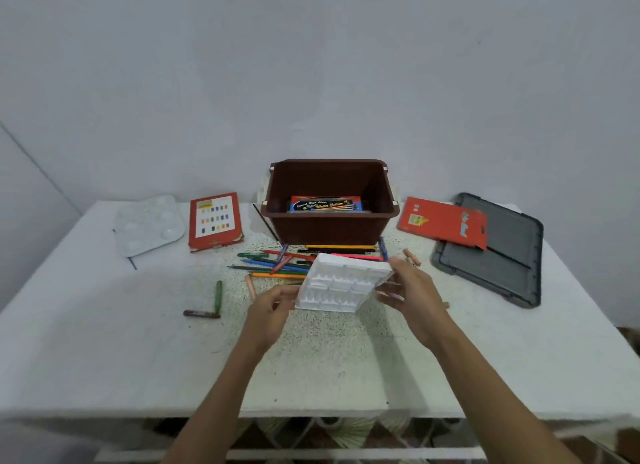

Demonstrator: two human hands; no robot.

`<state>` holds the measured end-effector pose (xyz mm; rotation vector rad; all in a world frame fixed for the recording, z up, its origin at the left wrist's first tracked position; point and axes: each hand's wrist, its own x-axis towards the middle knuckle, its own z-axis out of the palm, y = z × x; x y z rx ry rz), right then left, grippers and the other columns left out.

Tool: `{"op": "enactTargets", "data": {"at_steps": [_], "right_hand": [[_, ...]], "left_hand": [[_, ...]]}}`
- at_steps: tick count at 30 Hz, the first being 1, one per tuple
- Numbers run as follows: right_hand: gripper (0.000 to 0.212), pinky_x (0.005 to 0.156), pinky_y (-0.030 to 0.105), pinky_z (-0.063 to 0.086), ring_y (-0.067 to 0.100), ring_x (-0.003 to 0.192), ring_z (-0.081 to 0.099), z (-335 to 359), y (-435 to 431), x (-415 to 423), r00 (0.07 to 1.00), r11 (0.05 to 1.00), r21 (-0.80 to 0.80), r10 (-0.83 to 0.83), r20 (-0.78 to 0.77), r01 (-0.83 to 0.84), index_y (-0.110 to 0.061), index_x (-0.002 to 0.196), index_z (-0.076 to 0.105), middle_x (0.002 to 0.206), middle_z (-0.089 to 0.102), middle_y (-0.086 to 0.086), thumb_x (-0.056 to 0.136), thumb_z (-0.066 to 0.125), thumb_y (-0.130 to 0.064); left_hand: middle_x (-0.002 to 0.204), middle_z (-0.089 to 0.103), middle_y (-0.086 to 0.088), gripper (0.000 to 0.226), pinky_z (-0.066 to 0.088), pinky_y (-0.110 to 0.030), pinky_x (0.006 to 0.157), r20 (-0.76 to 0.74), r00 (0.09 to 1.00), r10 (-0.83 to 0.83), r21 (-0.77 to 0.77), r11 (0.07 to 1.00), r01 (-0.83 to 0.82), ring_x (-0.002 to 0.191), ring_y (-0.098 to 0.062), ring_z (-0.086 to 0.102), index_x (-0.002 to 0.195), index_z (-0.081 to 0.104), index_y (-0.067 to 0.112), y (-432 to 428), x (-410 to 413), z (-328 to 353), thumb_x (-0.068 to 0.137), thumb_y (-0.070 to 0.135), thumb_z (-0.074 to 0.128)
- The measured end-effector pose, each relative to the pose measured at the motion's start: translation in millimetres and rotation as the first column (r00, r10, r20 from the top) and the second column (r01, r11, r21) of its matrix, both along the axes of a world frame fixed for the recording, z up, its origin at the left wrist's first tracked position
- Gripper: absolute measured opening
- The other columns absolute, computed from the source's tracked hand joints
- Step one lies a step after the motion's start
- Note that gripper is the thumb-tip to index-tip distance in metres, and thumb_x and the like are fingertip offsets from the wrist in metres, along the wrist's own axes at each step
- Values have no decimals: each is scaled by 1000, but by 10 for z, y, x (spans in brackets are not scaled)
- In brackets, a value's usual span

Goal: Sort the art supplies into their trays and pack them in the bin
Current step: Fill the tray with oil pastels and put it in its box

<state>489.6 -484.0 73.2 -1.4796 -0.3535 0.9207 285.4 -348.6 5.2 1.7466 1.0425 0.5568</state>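
Observation:
A white moulded plastic tray (341, 283) with ribbed slots is held tilted above the table between both hands. My left hand (273, 311) pinches its near left corner. My right hand (412, 290) grips its right edge, fingers curled under it. Behind the tray lies a loose pile of coloured pencils and pens (277, 262). The brown bin (329, 204) stands at the back centre with a blue watercolour box (325, 204) inside. A green crayon (218, 294) and a brown crayon (201, 313) lie to the left.
A white paint palette (149, 223) and a red box (214, 221) sit at the back left. At the right, a red card sleeve (441, 221) rests on the grey bin lid (495, 255). Peach crayons (412, 256) lie nearby. The table's front edge (311, 413) is close.

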Motion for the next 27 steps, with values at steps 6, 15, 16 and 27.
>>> {"op": "enactTargets", "data": {"at_steps": [6,15,16,27], "right_hand": [[32,76,32,57,23,82,64,-158,-99,-172,993,999,-13,40,107,-39,8,83,70,82,68,13,97,59,-18],[18,70,18,44,1,78,62,-454,-352,-483,857,972,-200,208,471,-126,-19,75,72,85,70,-7,90,66,-12],[17,69,15,44,1,80,61,-509,-374,-525,823,970,-204,222,522,-132,-22,76,70,87,68,-8,90,66,-13],[36,91,32,47,13,99,53,-939,-410,-568,573,911,-388,392,720,-137,-13,109,72,105,49,-6,88,49,-32]], "left_hand": [[97,71,7,17,56,-43,85,3,998,56,-45,997,-56,91,-22,68,94,70,30,-94,-77,-21,100,26,55],[103,70,10,12,45,-2,74,43,999,27,-21,999,-26,93,5,62,100,71,22,-232,-146,-172,94,14,65],[103,68,13,13,47,-4,76,50,999,14,-16,1000,-13,94,6,62,98,70,24,-245,-153,-182,93,13,65],[155,3,28,87,8,-28,116,-350,878,-327,206,887,413,141,6,6,150,32,37,-356,-247,-388,77,77,58]]}}
